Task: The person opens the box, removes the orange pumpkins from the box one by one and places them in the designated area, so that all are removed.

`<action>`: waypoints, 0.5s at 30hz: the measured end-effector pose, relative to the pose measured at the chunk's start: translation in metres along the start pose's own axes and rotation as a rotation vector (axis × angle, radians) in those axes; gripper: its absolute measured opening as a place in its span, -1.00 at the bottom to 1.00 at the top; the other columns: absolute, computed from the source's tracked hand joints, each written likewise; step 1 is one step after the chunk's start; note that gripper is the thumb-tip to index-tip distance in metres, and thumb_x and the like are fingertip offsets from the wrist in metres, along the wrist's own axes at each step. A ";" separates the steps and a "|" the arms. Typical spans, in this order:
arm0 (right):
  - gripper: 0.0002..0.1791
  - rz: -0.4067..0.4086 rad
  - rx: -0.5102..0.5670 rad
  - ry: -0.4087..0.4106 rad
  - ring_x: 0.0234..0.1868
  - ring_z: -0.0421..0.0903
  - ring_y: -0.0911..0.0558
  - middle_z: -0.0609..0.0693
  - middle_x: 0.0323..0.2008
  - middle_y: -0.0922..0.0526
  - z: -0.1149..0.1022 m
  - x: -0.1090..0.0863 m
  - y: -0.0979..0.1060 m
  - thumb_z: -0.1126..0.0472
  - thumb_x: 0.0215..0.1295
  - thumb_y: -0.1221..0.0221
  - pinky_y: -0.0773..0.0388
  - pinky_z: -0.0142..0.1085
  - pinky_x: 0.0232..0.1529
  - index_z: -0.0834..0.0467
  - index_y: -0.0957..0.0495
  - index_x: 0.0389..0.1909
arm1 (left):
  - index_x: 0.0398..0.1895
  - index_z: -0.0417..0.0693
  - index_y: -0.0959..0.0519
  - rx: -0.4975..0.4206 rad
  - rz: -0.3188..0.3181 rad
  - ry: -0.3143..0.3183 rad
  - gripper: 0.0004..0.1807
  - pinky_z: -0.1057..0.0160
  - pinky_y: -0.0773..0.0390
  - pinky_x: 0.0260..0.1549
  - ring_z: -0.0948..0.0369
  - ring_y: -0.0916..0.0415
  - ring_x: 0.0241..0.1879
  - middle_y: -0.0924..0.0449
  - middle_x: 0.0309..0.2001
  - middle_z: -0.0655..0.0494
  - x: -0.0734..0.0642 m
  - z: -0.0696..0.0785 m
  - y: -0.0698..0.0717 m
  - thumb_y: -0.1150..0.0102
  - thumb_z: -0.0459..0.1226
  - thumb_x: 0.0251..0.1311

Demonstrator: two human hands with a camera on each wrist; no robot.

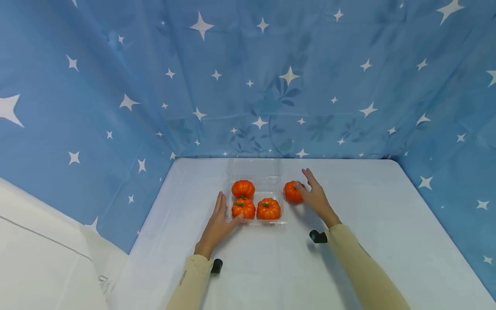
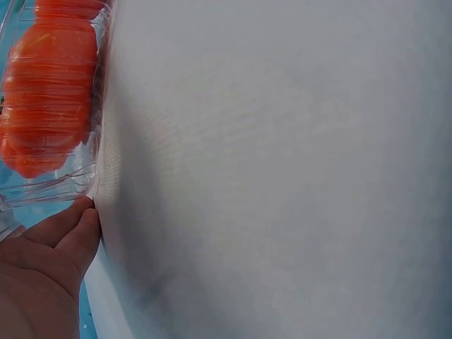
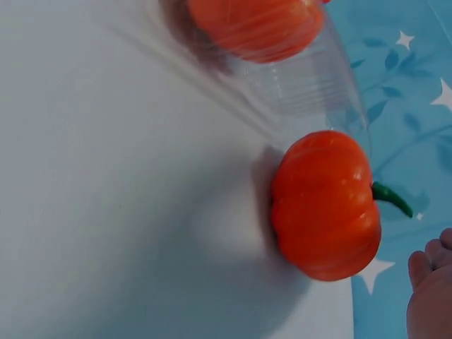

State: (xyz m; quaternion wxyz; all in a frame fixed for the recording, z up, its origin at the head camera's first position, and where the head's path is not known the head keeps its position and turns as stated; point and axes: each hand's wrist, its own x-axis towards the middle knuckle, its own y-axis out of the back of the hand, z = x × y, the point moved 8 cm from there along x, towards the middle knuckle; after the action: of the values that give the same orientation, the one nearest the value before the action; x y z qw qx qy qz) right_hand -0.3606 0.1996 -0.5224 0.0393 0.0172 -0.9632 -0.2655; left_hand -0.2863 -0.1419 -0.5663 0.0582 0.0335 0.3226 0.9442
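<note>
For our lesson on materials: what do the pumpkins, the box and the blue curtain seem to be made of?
Pumpkins: probably glossy plastic or coated foam; bright highlights, even orange.
Box: apparently thin clear plastic, shiny; orange shows through its ribbed wall.
Blue curtain: likely smooth fabric, perhaps plastic sheeting; soft folds.

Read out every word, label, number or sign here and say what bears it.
No text is readable.
Left sleeve: small dark print, too small to read.
Right sleeve: small dark print, too small to read.
White surface, head view's lower left: small mark, too blurred to read.
</note>
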 end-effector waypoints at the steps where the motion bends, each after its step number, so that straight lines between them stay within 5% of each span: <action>1: -0.19 0.001 -0.008 0.010 0.66 0.34 -0.06 0.18 0.73 0.12 -0.003 0.000 -0.002 -0.02 0.64 -0.11 -0.12 0.32 0.53 0.16 -0.06 0.73 | 0.77 -0.16 0.20 0.000 0.003 -0.001 0.27 -0.13 -0.14 0.55 -0.09 -0.22 0.58 0.40 0.76 0.09 0.000 0.000 0.000 -0.34 0.26 0.35; 6: -0.17 -0.017 -0.017 0.048 0.70 0.25 0.06 0.15 0.73 0.10 -0.020 0.002 -0.009 -0.02 0.62 -0.15 -0.06 0.32 0.54 0.14 -0.07 0.73 | 0.77 -0.17 0.19 -0.010 0.006 -0.015 0.27 -0.13 -0.14 0.55 -0.09 -0.23 0.58 0.39 0.76 0.07 0.001 0.000 0.001 -0.34 0.27 0.35; 15: -0.12 -0.106 -0.039 0.165 0.67 0.26 -0.07 0.10 0.72 0.00 -0.050 -0.003 -0.026 -0.02 0.58 -0.23 -0.09 0.34 0.53 0.12 -0.05 0.74 | 0.76 -0.18 0.19 -0.002 0.007 -0.015 0.27 -0.12 -0.17 0.53 -0.11 -0.19 0.59 0.38 0.76 0.04 0.000 -0.001 0.001 -0.32 0.28 0.35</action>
State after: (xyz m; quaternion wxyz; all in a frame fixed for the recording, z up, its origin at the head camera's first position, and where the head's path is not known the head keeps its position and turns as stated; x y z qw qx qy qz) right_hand -0.3536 0.1522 -0.4927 0.1048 0.0890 -0.9491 -0.2834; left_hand -0.2866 -0.1430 -0.5663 0.0574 0.0414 0.3212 0.9444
